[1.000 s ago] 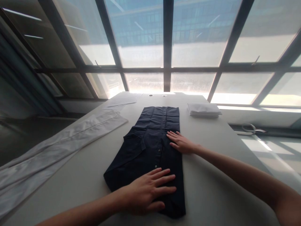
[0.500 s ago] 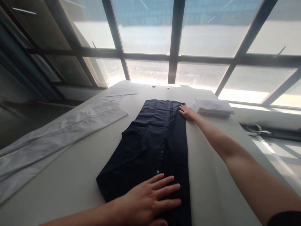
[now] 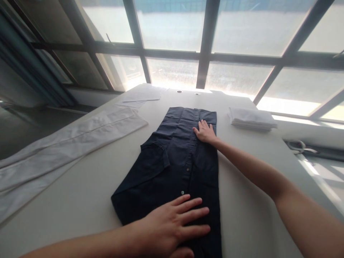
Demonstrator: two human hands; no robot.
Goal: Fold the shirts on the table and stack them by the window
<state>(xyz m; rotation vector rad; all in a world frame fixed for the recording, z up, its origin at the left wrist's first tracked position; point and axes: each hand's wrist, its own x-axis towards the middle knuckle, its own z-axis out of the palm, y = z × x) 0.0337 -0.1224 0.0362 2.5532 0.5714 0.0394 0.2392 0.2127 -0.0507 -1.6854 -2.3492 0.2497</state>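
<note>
A dark navy shirt point(image 3: 172, 143) with a row of buttons lies on the white table point(image 3: 88, 200), its left side folded at an angle toward the middle. Near its close end my left hand point(image 3: 174, 225) rests flat on the fabric, fingers spread, just below a pale button. Farther off, my right hand point(image 3: 205, 132) lies on the shirt close to the button strip and the far hem, its fingers extended and a little apart. Neither hand grasps the cloth. My left forearm covers part of the shirt's near end.
Left of the shirt stretches a long white cloth point(image 3: 67, 143). Sheets of white paper point(image 3: 142, 96) lie at the far left of the table, and a stack of folded white cloth point(image 3: 252, 119) at the far right. Windows with dark frames point(image 3: 205, 43) stand beyond.
My right hand has moved left from the shirt's far right edge onto its front, by the button strip. My left hand stays in about the same place. The view has tilted slightly down.
</note>
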